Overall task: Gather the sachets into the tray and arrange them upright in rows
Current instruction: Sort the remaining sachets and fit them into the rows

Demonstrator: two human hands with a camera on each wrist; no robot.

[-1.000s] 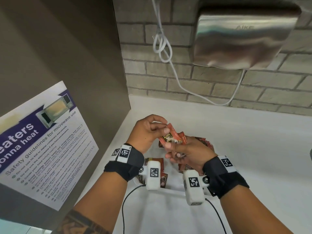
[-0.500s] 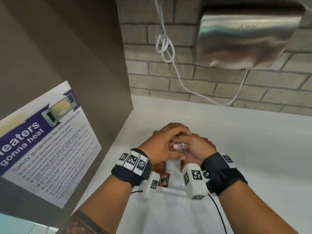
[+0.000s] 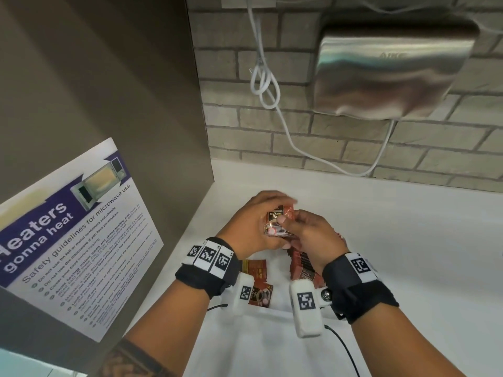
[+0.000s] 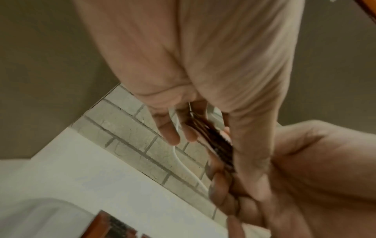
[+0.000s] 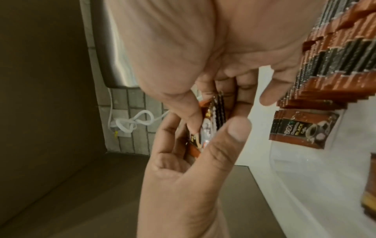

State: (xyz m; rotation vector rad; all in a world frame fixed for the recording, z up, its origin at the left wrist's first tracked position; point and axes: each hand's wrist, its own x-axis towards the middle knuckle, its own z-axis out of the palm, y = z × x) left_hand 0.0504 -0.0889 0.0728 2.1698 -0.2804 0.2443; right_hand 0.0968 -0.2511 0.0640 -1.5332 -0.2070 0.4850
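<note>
Together, both hands [image 3: 253, 227] pinch stacked sachets [image 3: 277, 223].

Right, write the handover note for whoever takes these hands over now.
Left hand: holds a small stack of sachets above the tray.
Right hand: pinches the same stack, squaring it.
Done: a row of sachets stands upright in the tray under the right hand.
Left: two loose sachets lie flat in the tray near the left wrist; stand them up, then set the held stack into a row.
</note>
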